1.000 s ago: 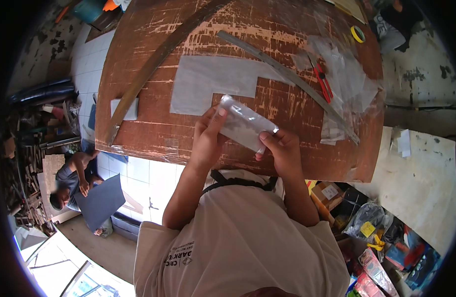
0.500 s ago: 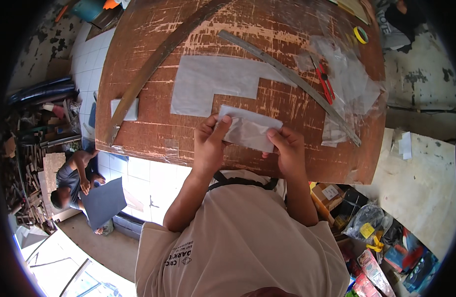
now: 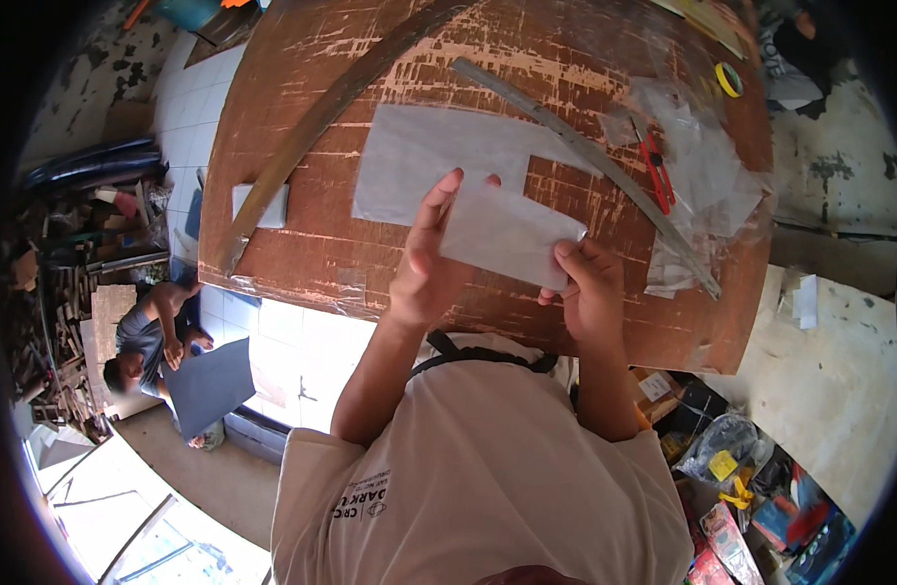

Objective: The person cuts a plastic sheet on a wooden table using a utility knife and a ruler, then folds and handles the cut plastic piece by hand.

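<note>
Over the near side of the brown worktable (image 3: 302,249), a small translucent plastic rectangle (image 3: 507,234) is held up in front of me. My right hand (image 3: 592,283) pinches its right end between thumb and fingers. At the left end my left hand (image 3: 427,258) is open, with fingers stretched upward beside the edge; whether it still touches the plastic I cannot tell. Beyond them a larger translucent sheet (image 3: 409,156) with a stepped cut-out lies flat. A long metal ruler (image 3: 594,156) rests slantwise across that sheet's right part.
Right of the ruler lie a red cutter (image 3: 655,171) and crumpled clear plastic (image 3: 706,166). A yellow tape roll (image 3: 729,80) sits at the far right. A long wooden strip (image 3: 312,136) crosses the left side, over a small pale block (image 3: 271,207). Another person (image 3: 151,327) sits lower left with a dark sheet.
My left hand has loosened its pinch on the plastic rectangle and spread its fingers upward. The right hand keeps its hold. The whole view has shifted slightly.
</note>
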The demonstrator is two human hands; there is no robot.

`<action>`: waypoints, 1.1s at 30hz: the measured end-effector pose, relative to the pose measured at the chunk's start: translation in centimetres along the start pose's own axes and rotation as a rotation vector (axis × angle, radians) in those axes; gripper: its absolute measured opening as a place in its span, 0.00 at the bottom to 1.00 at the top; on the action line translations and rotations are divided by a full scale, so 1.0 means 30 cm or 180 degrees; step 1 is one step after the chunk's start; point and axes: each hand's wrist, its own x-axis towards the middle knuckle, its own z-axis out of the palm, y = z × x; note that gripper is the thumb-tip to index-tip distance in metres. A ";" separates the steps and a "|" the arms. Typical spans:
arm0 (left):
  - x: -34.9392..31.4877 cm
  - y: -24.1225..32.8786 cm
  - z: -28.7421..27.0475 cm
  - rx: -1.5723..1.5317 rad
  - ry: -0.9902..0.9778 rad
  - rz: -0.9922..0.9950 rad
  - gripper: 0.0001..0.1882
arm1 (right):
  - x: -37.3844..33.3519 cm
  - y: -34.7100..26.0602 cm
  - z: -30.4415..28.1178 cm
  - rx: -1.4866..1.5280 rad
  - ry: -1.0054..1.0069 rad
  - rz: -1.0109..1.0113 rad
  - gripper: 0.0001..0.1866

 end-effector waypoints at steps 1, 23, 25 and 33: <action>0.007 -0.012 0.007 -0.0097 -0.0191 0.0239 0.56 | -0.003 -0.005 0.011 0.0009 -0.0012 0.0006 0.11; 0.042 -0.011 0.131 -0.0849 -0.0488 0.0952 0.58 | -0.081 -0.029 0.084 -0.0071 -0.0200 -0.0205 0.10; 0.054 -0.021 0.113 -0.0887 -0.0635 0.1036 0.54 | -0.081 -0.029 0.087 -0.0120 -0.0181 -0.0226 0.10; 0.043 -0.009 0.110 -0.1116 -0.0356 0.0970 0.37 | -0.076 -0.021 0.104 -0.0215 -0.0209 -0.0241 0.12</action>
